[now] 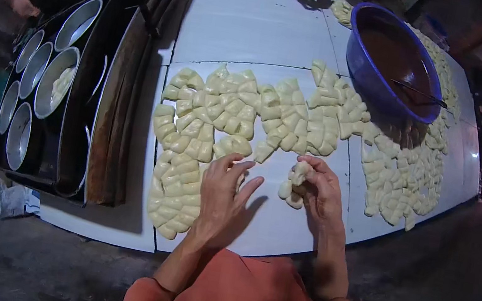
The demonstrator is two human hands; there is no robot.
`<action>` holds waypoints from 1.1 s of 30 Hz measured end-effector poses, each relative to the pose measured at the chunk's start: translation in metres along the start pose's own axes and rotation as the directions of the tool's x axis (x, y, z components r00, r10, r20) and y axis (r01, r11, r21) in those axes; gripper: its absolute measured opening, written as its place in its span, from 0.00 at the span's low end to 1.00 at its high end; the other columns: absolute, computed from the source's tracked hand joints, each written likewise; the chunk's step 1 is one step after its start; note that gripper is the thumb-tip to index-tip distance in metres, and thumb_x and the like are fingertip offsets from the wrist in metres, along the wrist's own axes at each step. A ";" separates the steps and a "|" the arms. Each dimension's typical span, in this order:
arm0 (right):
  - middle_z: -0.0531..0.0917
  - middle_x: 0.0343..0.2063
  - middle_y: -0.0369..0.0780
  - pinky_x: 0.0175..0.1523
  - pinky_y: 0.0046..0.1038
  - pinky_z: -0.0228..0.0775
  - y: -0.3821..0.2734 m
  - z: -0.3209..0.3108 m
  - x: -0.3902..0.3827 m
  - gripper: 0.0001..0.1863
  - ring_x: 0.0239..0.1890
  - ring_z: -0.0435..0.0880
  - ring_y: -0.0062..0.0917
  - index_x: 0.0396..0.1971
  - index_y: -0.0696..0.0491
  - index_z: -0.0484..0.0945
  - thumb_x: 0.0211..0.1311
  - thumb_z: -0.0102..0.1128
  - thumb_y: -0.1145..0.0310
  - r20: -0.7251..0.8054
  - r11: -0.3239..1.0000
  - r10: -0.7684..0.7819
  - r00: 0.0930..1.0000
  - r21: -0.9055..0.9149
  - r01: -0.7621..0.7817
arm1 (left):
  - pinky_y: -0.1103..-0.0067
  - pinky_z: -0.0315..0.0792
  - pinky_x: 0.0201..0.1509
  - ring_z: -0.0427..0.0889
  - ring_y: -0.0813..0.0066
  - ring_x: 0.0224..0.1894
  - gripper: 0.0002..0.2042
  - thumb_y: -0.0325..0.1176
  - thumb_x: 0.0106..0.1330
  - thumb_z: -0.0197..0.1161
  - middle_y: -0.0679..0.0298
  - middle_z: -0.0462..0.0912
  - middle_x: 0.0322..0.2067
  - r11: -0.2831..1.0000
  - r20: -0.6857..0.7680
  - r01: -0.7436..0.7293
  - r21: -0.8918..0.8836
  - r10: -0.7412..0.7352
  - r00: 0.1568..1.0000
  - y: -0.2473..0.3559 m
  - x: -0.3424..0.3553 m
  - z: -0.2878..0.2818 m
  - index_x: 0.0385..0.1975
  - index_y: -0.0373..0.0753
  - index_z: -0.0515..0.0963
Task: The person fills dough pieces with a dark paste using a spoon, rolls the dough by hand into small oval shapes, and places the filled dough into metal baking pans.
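My right hand pinches pale dough pieces between thumb and fingers. More small lumps hang or lie just under its fingertips. My left hand is a short way to the left, thumb and fingers apart. A pale bit shows in the gap behind its thumb; whether the hand touches it I cannot tell. Beyond both hands spread clusters of glossy cut dough, pressed close together on the white tabletop. Another patch of dough lies beside my left hand, and a small loose piece sits between the hands.
On the left, a dark tray carries several round metal tins; one tin has dough in it. A blue basin of brown liquid with a thin dark utensil stands far right. More dough covers the table's right side.
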State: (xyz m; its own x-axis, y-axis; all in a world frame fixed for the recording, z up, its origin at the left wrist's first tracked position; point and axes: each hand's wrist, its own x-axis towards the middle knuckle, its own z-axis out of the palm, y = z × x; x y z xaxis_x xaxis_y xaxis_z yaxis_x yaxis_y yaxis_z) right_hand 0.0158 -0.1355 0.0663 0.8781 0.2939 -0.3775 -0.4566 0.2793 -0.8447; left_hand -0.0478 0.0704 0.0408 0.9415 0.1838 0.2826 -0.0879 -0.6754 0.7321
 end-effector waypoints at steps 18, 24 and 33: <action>0.81 0.40 0.37 0.46 0.21 0.74 -0.024 -0.021 0.005 0.13 0.40 0.80 0.17 0.44 0.57 0.74 0.60 0.66 0.77 -0.199 0.919 -0.371 0.907 0.062 0.390 | 0.73 0.73 0.55 0.81 0.60 0.54 0.23 0.44 0.72 0.56 0.49 0.81 0.51 0.703 -0.021 -0.059 -0.709 0.063 0.998 0.089 0.071 0.097 0.58 0.32 0.74; 0.81 0.38 0.36 0.48 0.23 0.75 -0.064 -0.042 0.021 0.11 0.40 0.81 0.20 0.44 0.54 0.74 0.64 0.63 0.72 -0.129 0.797 -0.294 0.947 0.514 0.318 | 0.76 0.74 0.56 0.81 0.68 0.52 0.27 0.43 0.67 0.66 0.51 0.80 0.54 0.242 0.012 0.005 -0.970 0.028 1.000 0.128 0.083 0.159 0.59 0.30 0.71; 0.80 0.32 0.32 0.37 0.19 0.69 -0.195 -0.147 0.130 0.09 0.33 0.79 0.15 0.43 0.53 0.74 0.68 0.58 0.65 -0.171 0.823 -0.536 0.827 -0.326 0.466 | 0.78 0.75 0.52 0.80 0.73 0.51 0.21 0.30 0.71 0.59 0.56 0.78 0.54 0.312 0.570 0.560 -0.768 -0.068 0.819 0.118 0.103 0.165 0.61 0.31 0.68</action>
State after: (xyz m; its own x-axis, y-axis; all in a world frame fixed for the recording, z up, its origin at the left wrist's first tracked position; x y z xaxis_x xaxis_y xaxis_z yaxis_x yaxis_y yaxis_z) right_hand 0.2399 -0.2863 0.1260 0.9951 -0.0631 0.0757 0.0800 0.0689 -0.9944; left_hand 0.0921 -0.1077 0.0538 0.9625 -0.2103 -0.1715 0.2499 0.4402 0.8624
